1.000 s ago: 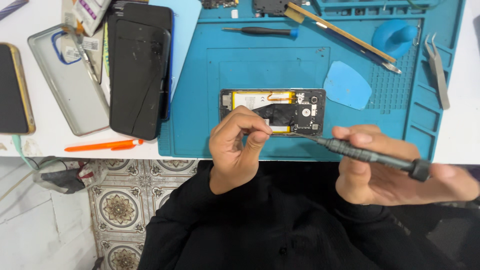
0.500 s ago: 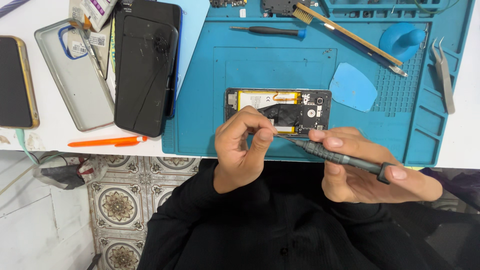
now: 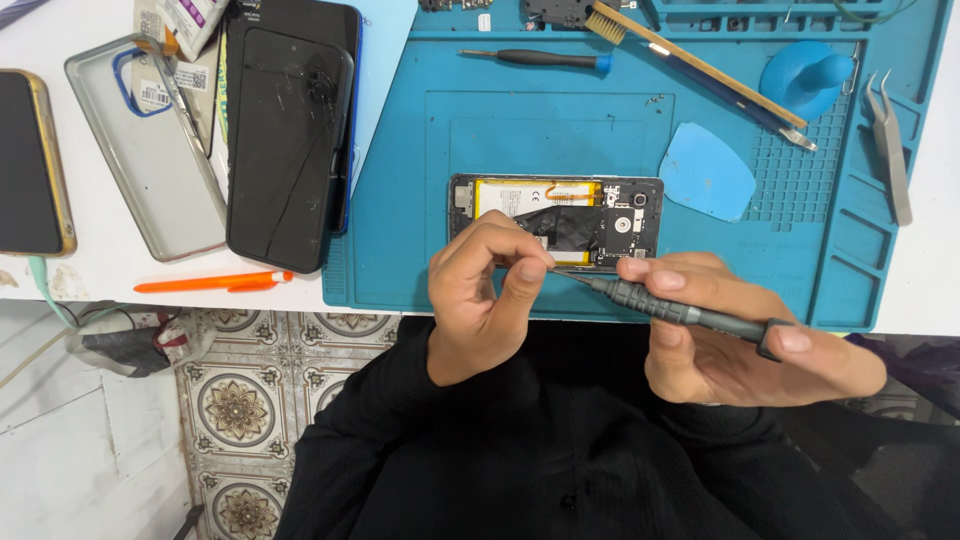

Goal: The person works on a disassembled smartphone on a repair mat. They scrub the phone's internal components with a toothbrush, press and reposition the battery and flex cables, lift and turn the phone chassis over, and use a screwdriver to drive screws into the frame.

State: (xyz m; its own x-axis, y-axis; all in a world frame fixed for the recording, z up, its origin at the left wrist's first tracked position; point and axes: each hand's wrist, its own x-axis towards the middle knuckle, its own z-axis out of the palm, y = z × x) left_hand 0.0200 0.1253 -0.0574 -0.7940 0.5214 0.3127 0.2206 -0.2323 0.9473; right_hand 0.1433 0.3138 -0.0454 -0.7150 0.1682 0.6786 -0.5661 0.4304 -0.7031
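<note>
An opened phone (image 3: 590,205) with a yellow battery and black board lies on the teal repair mat (image 3: 500,130). My left hand (image 3: 485,295) is pinched, thumb against forefinger, at the phone's near edge; I cannot see whether something small sits between the fingertips. My right hand (image 3: 740,345) grips a grey precision screwdriver (image 3: 680,310), held nearly flat, its tip pointing left and meeting my left fingertips just below the phone.
On the mat lie a blue pick (image 3: 706,172), a blue suction cup (image 3: 808,78), a brush (image 3: 690,55), a small screwdriver (image 3: 545,60) and tweezers (image 3: 890,150). Left of the mat are a cracked black phone (image 3: 288,145), a clear case (image 3: 150,150), another phone (image 3: 30,165) and an orange pen (image 3: 210,284).
My right hand has moved left with the screwdriver, bringing its tip up to my left fingertips. My left hand stays pinched at the phone's near edge.
</note>
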